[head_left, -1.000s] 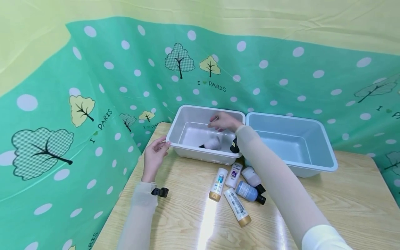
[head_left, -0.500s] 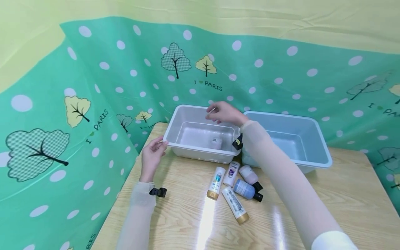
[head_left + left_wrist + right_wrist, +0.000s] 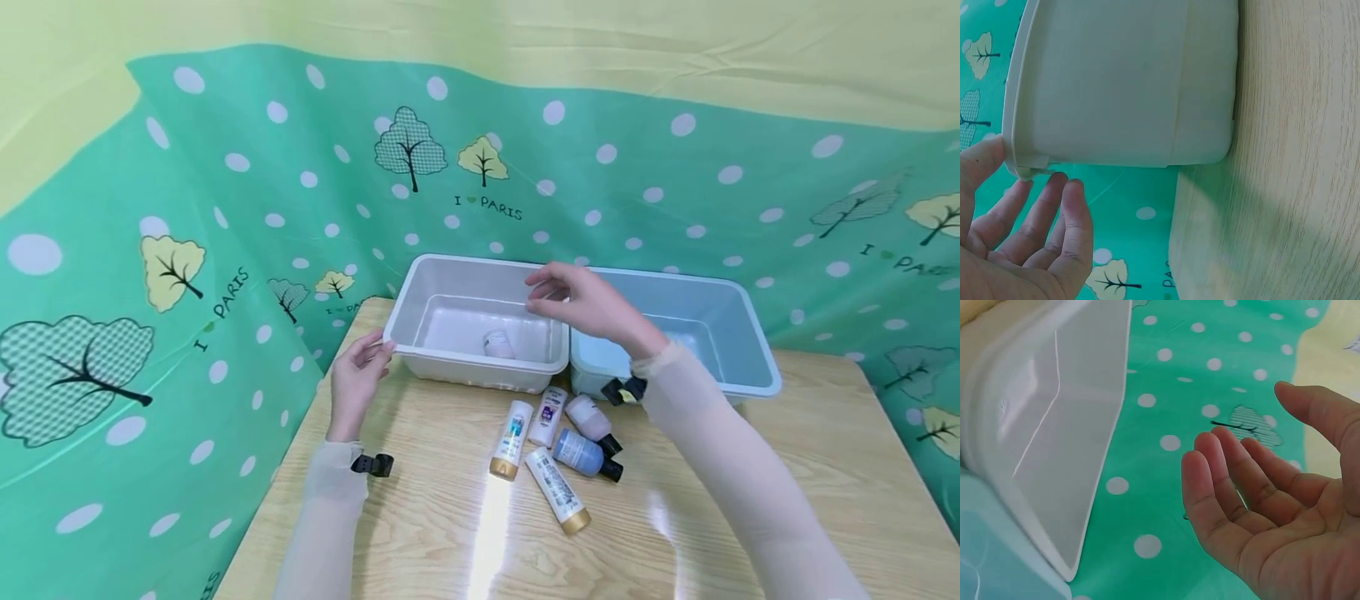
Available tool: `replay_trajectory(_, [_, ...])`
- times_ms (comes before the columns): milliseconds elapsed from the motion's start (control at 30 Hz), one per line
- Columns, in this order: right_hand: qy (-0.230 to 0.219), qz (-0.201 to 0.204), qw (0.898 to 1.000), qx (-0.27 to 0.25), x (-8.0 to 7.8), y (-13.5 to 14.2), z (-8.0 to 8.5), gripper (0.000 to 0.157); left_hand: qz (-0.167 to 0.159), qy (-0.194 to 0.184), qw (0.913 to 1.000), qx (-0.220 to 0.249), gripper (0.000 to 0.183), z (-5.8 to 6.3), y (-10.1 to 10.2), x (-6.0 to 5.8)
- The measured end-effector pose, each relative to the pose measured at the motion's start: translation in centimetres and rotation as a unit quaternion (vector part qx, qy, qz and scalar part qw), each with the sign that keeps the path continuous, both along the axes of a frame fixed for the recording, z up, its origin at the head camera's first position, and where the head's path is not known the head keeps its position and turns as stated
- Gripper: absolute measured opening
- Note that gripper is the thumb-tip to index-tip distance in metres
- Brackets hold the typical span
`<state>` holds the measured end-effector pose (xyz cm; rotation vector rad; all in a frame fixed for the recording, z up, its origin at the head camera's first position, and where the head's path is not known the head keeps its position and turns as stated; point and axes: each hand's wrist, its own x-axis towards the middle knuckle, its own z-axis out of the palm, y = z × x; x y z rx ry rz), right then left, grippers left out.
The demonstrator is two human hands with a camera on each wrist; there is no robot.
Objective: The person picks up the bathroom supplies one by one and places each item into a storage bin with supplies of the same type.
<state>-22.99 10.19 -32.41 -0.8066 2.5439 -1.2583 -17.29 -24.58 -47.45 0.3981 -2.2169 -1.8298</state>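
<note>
My left hand (image 3: 356,379) pinches the rim at the front left corner of a greyish-white plastic bin (image 3: 472,372); in the left wrist view the thumb (image 3: 985,156) lies on the rim and the fingertips reach beneath it. Inside this bin lies a small pale bottle (image 3: 498,343), near the front wall. My right hand (image 3: 592,307) hovers above the place where the white bin meets a light blue bin (image 3: 686,343). Its fingers are relaxed and slightly bent, with nothing between them, as the right wrist view also shows.
On the wooden table (image 3: 420,500) before the bins lie several bottles: a white gold-capped one (image 3: 513,437), one with a purple label (image 3: 548,417), a pinkish black-capped one (image 3: 590,418), a blue one (image 3: 579,452) and a white gold-capped tube (image 3: 558,490). A green patterned cloth (image 3: 300,225) hangs behind.
My right hand has risen out of the white bin and moved right, toward the blue bin. The bottle stays behind in the white bin. My left hand keeps its grip on the rim.
</note>
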Motion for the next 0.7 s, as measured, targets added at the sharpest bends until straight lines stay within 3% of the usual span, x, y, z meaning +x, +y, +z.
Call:
replay_trajectory(167, [0.021, -0.008, 1.000, -0.021, 3.2, 2.4, -0.8, 0.040, 0.002, 0.001, 1.0000, 0.000, 0.047, 0.1, 0.1, 0.2])
replay_trajectory(533, [0.011, -0.037, 0.996, -0.082, 8.8, 6.4, -5.2, 0.036, 0.007, -0.005, 0.9999, -0.008, 0.048, 0.3, 0.2, 0.4])
replay_trajectory(700, [-0.005, -0.066, 0.995, -0.075, 11.2, 7.2, -6.0, 0.034, 0.006, -0.008, 0.9999, -0.008, 0.049, 0.4, 0.4, 0.4])
